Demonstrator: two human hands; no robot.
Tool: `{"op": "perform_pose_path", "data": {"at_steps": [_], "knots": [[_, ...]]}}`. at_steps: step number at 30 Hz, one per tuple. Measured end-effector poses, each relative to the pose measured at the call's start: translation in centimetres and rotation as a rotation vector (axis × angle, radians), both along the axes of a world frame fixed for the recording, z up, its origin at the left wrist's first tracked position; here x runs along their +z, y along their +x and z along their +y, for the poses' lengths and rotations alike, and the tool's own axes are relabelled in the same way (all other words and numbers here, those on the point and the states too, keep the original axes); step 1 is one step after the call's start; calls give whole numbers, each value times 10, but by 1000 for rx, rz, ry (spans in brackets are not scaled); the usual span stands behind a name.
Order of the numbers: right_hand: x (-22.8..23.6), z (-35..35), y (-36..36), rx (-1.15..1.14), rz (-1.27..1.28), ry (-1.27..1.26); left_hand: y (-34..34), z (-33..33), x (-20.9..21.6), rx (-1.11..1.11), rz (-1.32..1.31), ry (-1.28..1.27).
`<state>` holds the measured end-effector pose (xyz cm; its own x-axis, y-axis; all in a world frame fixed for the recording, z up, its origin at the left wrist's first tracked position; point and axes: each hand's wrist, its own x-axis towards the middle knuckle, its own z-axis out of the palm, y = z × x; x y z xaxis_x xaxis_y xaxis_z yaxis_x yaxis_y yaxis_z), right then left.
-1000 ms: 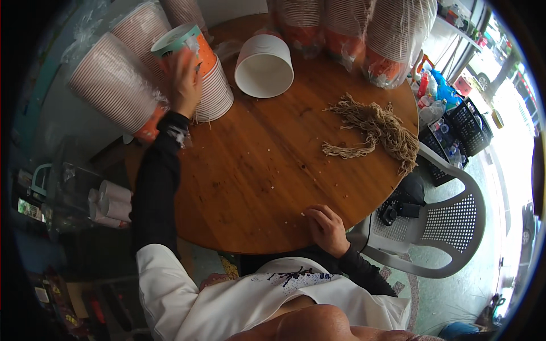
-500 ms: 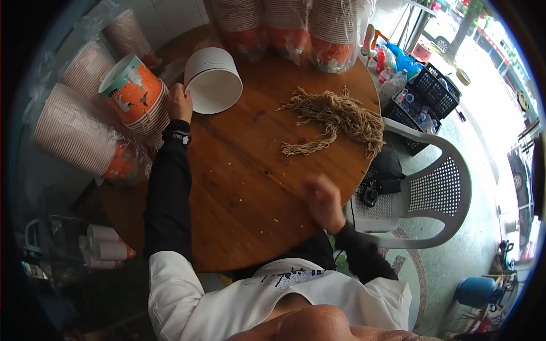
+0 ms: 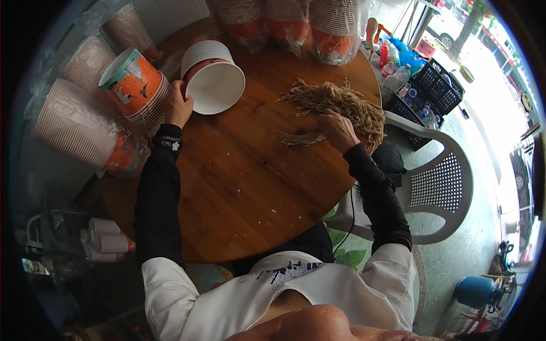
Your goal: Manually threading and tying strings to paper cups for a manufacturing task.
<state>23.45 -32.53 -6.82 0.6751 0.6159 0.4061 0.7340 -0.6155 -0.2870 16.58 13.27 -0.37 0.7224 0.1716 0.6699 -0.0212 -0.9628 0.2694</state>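
A white-lined paper tub (image 3: pixel 216 88) lies on its side with its mouth toward me, and a band of its orange outside shows. My left hand (image 3: pixel 179 106) is closed on its left rim. Behind it sits a stack of similar tubs (image 3: pixel 203 51), slightly apart from the front one. On the right of the table, my right hand (image 3: pixel 339 131) has its fingers closed on tan twine (image 3: pixel 364 113) in a loose, tangled heap. The fingertips are partly hidden among the strands. Just left of my left hand leans a stack of orange and teal patterned tubs (image 3: pixel 136 82).
Plastic-wrapped tub stacks stand at the left (image 3: pixel 79 125) and along the back (image 3: pixel 284 25) of the round wooden table (image 3: pixel 244 176). A grey plastic chair (image 3: pixel 435 190) stands at the right, with black crates (image 3: pixel 435 85) of bottles beyond. A blue gas cylinder (image 3: pixel 476 291) is farther off.
My right hand has moved from the table's near right side up and forward onto the twine. The front tub has come slightly away from the stack, exposing its orange outside.
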Motion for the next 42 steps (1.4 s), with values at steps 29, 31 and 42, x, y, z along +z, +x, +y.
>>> {"op": "perform_pose_path", "data": {"at_steps": [29,31,42], "knots": [[62,22,-68,-36,238,734,-234,-99,9,-259,8,-1410],[53,20,-71,-53,160,706,-233,-117,22,-224,51,-1346],[44,20,-104,-15,276,671,-236,-165,41,-106,-69,87]]}}
